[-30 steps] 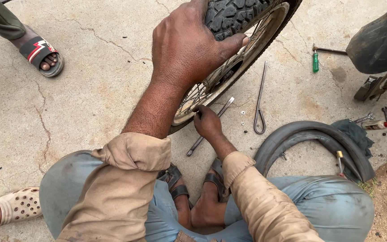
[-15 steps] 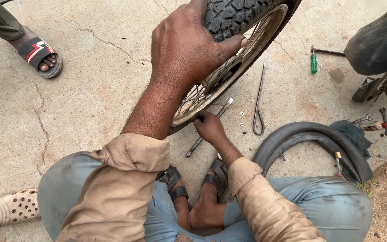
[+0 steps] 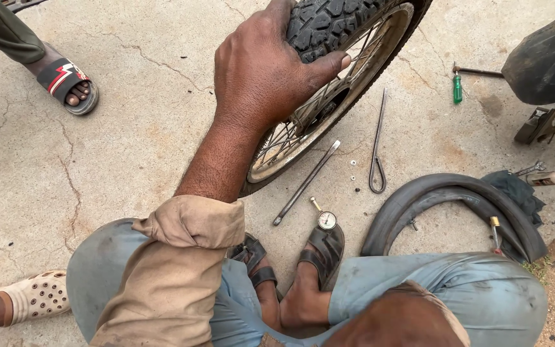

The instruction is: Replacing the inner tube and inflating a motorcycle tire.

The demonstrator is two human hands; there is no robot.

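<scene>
Left hand clamped over the top of the tyre, palm on the knobbly tread, thumb hooked round the far side, fingers wrapped tight. The wheel stands tilted on the concrete floor, spokes and rim showing below the hand, its bottom edge just ahead of the person's feet. Left sleeve rolled to the elbow.

Right hand out of shot; only the right forearm shows at the bottom edge, so its grip cannot be told.

The person squats, both feet in sandals between the knees. A pressure gauge lies on the floor touching the toe of the right sandal. Just beside it a long tyre lever lies slanted, one end near the rim. A second bent rod with a looped end lies right of the wheel, small nuts between the two.

A black inner tube curls on the floor by the right knee, brass valve sticking up. A dark rag sits behind it, with spanners just past that. A green-handled screwdriver lies well apart, near a motorbike part at the top right.

Other people's feet: a striped slipper top left, a white clog bottom left.
</scene>
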